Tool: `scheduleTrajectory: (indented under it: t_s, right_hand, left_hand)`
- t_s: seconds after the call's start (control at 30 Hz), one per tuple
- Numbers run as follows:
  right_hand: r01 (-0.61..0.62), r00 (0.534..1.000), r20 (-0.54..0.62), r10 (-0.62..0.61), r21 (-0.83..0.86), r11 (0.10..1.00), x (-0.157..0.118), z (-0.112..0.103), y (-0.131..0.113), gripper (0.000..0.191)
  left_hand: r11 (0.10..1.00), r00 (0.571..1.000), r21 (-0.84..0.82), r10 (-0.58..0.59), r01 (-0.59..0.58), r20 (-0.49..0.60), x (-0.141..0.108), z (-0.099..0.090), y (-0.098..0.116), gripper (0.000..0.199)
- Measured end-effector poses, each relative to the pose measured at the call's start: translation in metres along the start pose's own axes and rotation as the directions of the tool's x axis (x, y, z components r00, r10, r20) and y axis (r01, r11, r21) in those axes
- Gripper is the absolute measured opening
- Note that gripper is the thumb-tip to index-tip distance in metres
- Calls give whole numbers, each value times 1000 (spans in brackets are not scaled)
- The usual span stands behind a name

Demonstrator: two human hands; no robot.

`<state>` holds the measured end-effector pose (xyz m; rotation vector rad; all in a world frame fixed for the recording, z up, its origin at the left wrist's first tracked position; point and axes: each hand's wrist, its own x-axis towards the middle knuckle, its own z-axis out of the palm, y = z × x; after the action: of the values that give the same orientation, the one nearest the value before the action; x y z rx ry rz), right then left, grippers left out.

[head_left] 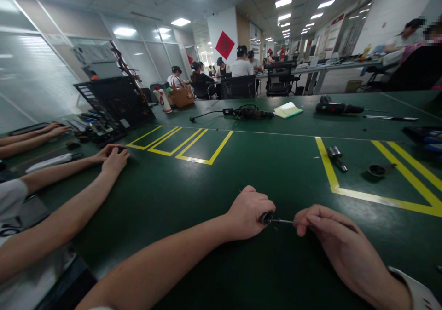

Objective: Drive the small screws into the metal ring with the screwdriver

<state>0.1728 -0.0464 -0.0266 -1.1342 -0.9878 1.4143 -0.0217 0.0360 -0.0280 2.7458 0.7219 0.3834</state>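
Head view has the left hand (247,214) closed around a dark hollow metal part (265,217), its open end facing the right hand (340,241), whose fingers (301,222) pinch a slim metal rod (283,221) pointing leftward to that opening, above the green counter (179,195).

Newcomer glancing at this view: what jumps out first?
Probably the bright yellow tape outlines on the green tabletop. Then, front and center, the left hand gripping a dark metal part while the right holds a thin rod to it. Behind, a red diamond on a white pillar.
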Motion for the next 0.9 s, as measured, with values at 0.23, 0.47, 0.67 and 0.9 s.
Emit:
scheduleTrajectory:
  t_s: [0.23, 0.47, 0.67, 0.9]
  right_hand:
    - [61, 992, -104, -68, -69, 996, 2, 0, 2, 32]
    - [41, 992, -103, -66, -228, 973, 4, -1, 6, 37]
    - [61, 990, -112, -85, -206, 977, 5, -4, 13, 36]
    - [93, 968, -228, -109, -79, 993, 6, -4, 10, 31]
  left_hand:
    - [995, 994, -12, -95, 94, -53, -1, 4, 2, 3]
    - [997, 990, -70, -51, 42, -135, -1, 4, 2, 11]
    - [998, 998, -59, 2, -6, -69, -1, 3, 2, 17]
    - [999, 1000, -41, 19, -19, -4, 0, 1, 3, 14]
